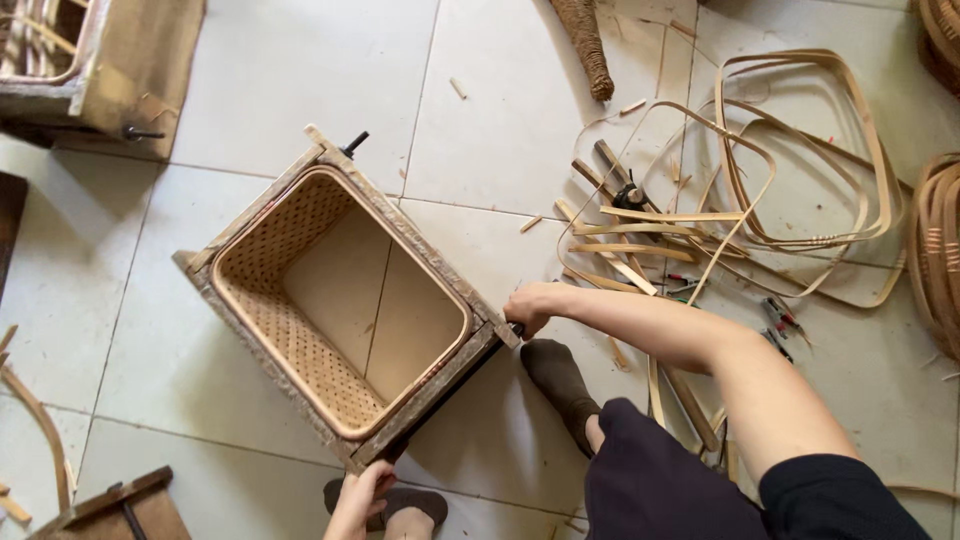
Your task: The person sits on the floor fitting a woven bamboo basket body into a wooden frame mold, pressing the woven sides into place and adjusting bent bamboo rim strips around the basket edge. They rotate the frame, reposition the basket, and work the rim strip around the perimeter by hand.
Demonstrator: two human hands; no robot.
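A square woven bamboo basket point(300, 345) sits on the tiled floor, clamped inside a rough wooden frame point(412, 228). A black bolt point(353, 145) sticks out of the frame's far corner. My right hand point(530, 305) is closed on a dark bolt handle at the frame's right corner. My left hand point(358, 498) grips the near corner of the frame, at the bottom edge of the view. My feet, in dark socks point(560, 385), rest beside the frame's near side.
Loose bamboo strips and bent hoops point(800, 150) lie tangled on the floor at right, with small pliers point(782, 318) among them. Coiled strips point(940, 250) are at the far right. Another wooden frame point(130, 70) stands at top left, and a wooden piece point(120, 505) lies at bottom left.
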